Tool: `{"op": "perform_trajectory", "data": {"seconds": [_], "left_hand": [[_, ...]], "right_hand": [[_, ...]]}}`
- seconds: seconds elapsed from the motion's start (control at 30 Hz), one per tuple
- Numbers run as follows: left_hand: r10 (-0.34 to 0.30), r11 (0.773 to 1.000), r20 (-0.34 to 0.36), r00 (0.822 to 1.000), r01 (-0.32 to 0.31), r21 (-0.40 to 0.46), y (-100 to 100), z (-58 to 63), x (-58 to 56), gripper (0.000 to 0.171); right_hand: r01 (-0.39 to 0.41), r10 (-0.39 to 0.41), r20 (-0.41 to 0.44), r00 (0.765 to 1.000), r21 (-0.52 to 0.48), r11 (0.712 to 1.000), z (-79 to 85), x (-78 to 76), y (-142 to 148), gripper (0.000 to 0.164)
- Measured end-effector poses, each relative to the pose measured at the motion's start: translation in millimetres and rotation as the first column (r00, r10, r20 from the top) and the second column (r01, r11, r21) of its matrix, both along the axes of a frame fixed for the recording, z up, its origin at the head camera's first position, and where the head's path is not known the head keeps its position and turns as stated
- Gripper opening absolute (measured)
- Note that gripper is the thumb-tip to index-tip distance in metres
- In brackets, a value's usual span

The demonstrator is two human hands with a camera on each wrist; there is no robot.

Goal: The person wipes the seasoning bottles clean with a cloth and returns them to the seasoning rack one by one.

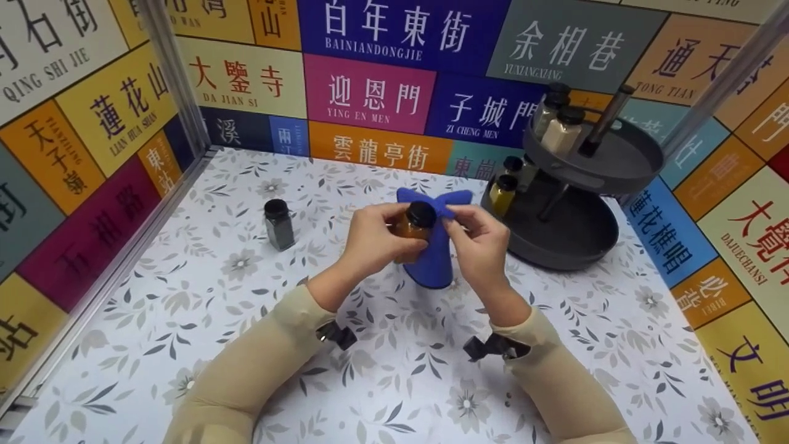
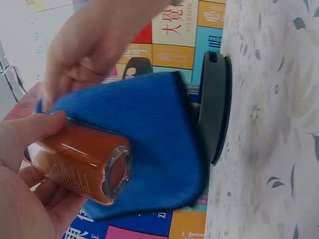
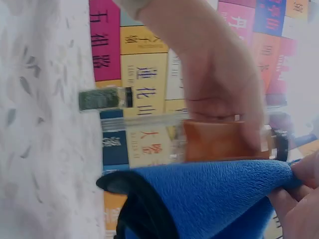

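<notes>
Above the table, my left hand [image 1: 370, 242] grips a square glass spice jar [image 2: 82, 162] filled with orange-brown powder and topped by a black cap. The left wrist view shows the jar tilted, its glass base toward the camera. Beside it my right hand [image 1: 482, 237] pinches a blue cloth [image 1: 431, 262] near its upper part. The cloth has dark edging and hangs down against or just behind the jar; whether they touch is hard to tell. On the table to the left stands another black-capped jar [image 1: 279, 227] with dark green contents.
At the right back is a dark two-tier round rack [image 1: 576, 253]. Its upper tray [image 1: 635, 157] bears jars with pale contents, including a cream one [image 1: 564, 132]. On the lower tier stands a yellow jar [image 1: 503, 196] among others. Panels printed with characters wall the floral-covered table [image 1: 394, 370].
</notes>
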State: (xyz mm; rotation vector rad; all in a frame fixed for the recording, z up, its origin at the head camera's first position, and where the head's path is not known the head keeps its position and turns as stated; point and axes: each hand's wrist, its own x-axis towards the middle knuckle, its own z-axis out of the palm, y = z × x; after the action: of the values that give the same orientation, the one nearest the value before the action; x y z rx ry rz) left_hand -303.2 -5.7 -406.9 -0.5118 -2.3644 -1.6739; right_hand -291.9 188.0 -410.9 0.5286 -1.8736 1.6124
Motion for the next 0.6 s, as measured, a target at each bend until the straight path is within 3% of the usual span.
{"op": "perform_trajectory", "data": {"seconds": [0.23, 0.37, 0.6], "left_hand": [[0.046, 0.999, 0.040, 0.998, -0.045, -0.011, 2, -4.8, -1.6, 0.043], [0.061, 0.998, 0.012, 0.998, -0.061, 0.018, 0, -5.5, -2.8, 0.044], [0.102, 0.990, -0.003, 0.995, -0.101, 0.101, -3, -3.2, -3.7, 0.046]], "right_hand": [[0.007, -0.001, -0.087, 0.996, 0.062, 0.998, -7.1, -3.2, -2, 0.015], [0.004, 0.007, -0.124, 0.992, 0.089, 0.996, -11.3, -3.3, -4, 0.017], [0.089, -0.041, -0.202, 0.978, 0.235, 0.968, -16.1, -3.2, -6, 0.019]]}}
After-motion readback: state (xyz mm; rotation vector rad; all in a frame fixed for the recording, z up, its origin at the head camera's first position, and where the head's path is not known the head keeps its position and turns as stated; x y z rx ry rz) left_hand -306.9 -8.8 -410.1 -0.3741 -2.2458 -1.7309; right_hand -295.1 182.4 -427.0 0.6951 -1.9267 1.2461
